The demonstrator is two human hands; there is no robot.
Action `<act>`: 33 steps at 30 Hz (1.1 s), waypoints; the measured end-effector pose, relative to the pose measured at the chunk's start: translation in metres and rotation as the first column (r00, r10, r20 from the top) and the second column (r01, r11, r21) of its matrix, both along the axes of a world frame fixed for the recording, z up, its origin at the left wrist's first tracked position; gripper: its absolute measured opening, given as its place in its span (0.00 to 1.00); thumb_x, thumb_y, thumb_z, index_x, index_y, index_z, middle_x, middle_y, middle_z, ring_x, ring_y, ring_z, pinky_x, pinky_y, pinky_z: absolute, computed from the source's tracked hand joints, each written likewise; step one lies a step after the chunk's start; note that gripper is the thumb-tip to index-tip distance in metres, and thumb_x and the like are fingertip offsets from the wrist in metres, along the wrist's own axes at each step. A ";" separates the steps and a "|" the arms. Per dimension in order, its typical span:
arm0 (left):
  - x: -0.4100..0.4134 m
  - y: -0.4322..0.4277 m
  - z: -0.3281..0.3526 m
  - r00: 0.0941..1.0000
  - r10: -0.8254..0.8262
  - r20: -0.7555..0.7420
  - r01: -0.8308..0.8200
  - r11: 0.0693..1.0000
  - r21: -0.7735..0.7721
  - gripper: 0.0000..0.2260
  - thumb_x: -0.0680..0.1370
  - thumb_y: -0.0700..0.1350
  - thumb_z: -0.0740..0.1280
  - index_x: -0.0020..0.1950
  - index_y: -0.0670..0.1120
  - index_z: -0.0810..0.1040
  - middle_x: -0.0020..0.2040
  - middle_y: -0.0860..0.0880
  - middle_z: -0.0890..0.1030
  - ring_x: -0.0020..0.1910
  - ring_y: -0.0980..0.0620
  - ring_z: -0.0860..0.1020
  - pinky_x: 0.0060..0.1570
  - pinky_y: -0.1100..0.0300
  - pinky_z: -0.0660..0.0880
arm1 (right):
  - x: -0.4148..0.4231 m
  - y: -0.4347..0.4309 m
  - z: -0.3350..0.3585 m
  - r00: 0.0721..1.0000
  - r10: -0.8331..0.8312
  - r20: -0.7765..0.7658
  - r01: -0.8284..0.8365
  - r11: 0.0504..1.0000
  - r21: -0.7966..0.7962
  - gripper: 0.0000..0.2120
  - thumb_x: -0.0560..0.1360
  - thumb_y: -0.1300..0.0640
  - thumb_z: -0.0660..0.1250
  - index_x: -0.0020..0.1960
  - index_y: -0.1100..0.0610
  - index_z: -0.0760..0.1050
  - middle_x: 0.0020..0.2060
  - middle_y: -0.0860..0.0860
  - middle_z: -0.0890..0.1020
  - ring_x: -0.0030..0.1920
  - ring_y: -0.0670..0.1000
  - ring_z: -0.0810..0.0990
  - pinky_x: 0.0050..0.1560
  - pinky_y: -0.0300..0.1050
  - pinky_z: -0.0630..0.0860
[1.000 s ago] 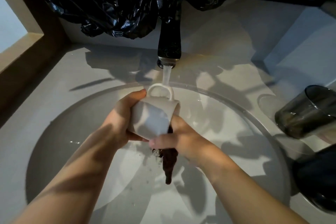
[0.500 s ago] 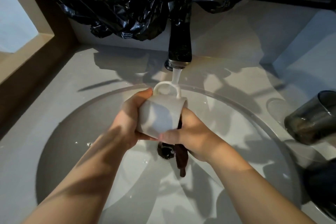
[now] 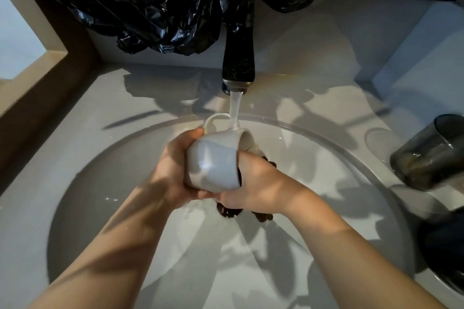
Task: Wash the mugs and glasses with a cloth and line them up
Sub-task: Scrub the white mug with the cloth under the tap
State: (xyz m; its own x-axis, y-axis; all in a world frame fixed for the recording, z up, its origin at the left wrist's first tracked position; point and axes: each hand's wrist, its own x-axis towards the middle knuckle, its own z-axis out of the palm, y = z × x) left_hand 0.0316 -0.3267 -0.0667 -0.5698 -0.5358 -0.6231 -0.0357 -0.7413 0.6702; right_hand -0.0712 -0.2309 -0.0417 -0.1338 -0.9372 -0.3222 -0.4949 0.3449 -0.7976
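Over the middle of the round sink, my left hand (image 3: 173, 170) grips a white mug (image 3: 213, 158) lying on its side, handle pointing up and away. Water from the black tap (image 3: 238, 57) falls onto the mug near its rim. My right hand (image 3: 253, 185) holds a dark brown cloth (image 3: 262, 216) against the mug's right side and underside; most of the cloth is hidden, and a bit hangs below the hand. A dark smoked glass (image 3: 426, 153) stands on the counter at the right edge.
The grey sink bowl (image 3: 100, 195) fills the lower view, with its drain (image 3: 227, 211) partly hidden under my hands. Black plastic sheeting (image 3: 163, 7) hangs behind the tap. A wooden frame (image 3: 45, 78) borders the left. Another dark vessel (image 3: 444, 246) sits at the lower right.
The mug has tilted so its mouth turns right and sits under the stream. My right hand has bunched the cloth up closer under the mug; less cloth hangs down.
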 end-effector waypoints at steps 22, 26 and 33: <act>0.001 0.003 0.001 0.994 -0.105 -0.008 0.096 0.931 -0.351 0.17 0.78 0.58 0.59 0.55 0.47 0.77 0.39 0.46 0.85 0.36 0.47 0.83 0.37 0.49 0.80 | -0.017 0.001 -0.011 0.807 -0.281 0.519 0.398 0.909 -0.127 0.14 0.65 0.65 0.76 0.46 0.53 0.79 0.41 0.49 0.85 0.46 0.52 0.83 0.50 0.48 0.80; 0.008 -0.005 0.000 0.968 -0.238 0.078 0.246 0.843 -0.478 0.18 0.68 0.53 0.69 0.51 0.42 0.79 0.40 0.46 0.79 0.38 0.48 0.76 0.38 0.56 0.71 | -0.032 0.011 -0.002 0.850 -0.166 0.499 0.237 0.968 -0.083 0.12 0.65 0.69 0.75 0.42 0.53 0.82 0.36 0.48 0.85 0.39 0.48 0.84 0.42 0.41 0.78; 0.008 -0.004 -0.002 0.951 -0.288 0.115 0.301 0.946 -0.120 0.19 0.67 0.61 0.64 0.30 0.45 0.67 0.32 0.49 0.71 0.31 0.49 0.71 0.32 0.55 0.74 | -0.039 0.018 0.003 0.892 -0.173 0.418 0.182 0.983 0.017 0.09 0.66 0.66 0.75 0.40 0.54 0.82 0.34 0.51 0.84 0.36 0.49 0.82 0.36 0.42 0.79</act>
State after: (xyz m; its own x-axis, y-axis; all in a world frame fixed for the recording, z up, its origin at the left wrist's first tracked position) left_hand 0.0392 -0.3308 -0.0687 -0.6570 -0.4352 -0.6156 -0.3069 -0.5915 0.7456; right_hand -0.1104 -0.2125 -0.0391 -0.1569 -0.9180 -0.3641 -0.0482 0.3754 -0.9256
